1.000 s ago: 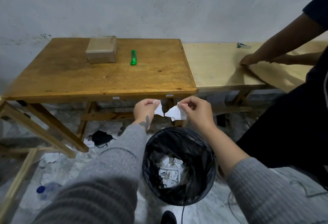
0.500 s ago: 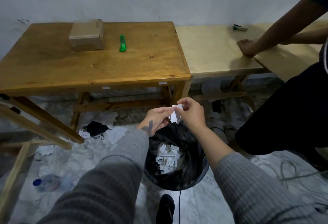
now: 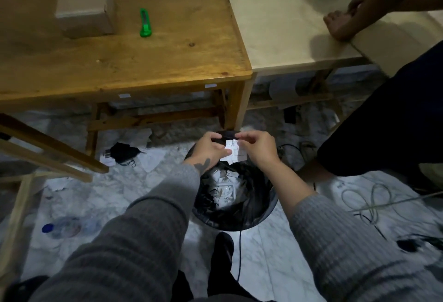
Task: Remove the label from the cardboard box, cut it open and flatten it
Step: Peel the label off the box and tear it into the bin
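A white paper label is pinched between my left hand and my right hand, directly above a bin lined with a black bag that holds several torn white scraps. A closed brown cardboard box rests at the back left of the brown wooden table. Just right of the box lies a green utility knife. Both hands are well in front of and below the table.
A pale wooden bench adjoins the table on the right; another person's hand and dark-clothed body lean on it. Papers, a black mask, a plastic bottle and cables litter the marble floor.
The two torn label pieces held apart a second ago are now brought together between my hands. My hands have dropped lower over the bin, and my view has tilted downward.
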The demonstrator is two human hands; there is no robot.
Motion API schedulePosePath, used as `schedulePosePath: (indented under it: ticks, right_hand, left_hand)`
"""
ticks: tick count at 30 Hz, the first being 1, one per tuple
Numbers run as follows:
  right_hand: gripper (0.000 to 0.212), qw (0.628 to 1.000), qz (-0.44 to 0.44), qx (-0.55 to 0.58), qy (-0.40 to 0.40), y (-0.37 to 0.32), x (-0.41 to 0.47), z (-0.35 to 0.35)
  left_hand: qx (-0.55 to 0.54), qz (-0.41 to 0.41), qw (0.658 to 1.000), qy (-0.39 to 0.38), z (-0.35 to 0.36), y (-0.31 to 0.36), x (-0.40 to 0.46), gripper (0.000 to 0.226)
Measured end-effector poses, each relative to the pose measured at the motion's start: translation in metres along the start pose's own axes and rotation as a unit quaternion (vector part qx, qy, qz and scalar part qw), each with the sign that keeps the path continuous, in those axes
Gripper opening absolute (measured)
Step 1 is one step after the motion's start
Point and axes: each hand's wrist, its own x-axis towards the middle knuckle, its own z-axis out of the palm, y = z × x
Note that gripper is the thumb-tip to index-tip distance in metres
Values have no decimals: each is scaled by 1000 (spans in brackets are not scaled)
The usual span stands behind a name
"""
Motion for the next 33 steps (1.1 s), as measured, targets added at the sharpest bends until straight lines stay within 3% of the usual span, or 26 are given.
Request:
schedulePosePath:
  ticks: [3, 8, 13, 18, 25, 33]
  right_hand:
    - [21, 1000, 5, -26, -16, 13, 6, 4]
    - [21, 996, 29, -76, -40, 46, 23, 14]
    - [27, 977, 71, -171, -103, 84, 38, 26]
    - [25, 960, 95, -217, -150, 88, 45, 32]
    - [23, 958, 61, -239, -149, 22, 62, 17]
    - [20, 953, -52, -260, -144, -115, 81, 5]
  left_hand:
    - [43, 17, 999, -6, 9, -7, 10, 16]
    - [91, 9, 995, -32, 26, -27, 38, 8]
    - [209, 8, 976, -53, 39, -64, 65, 51]
    - [185, -8, 979, -81, 31, -65, 71, 42]
    - [193, 23, 980, -37, -8, -8, 67, 28]
    - [264, 88, 961, 6, -109, 74, 47, 28]
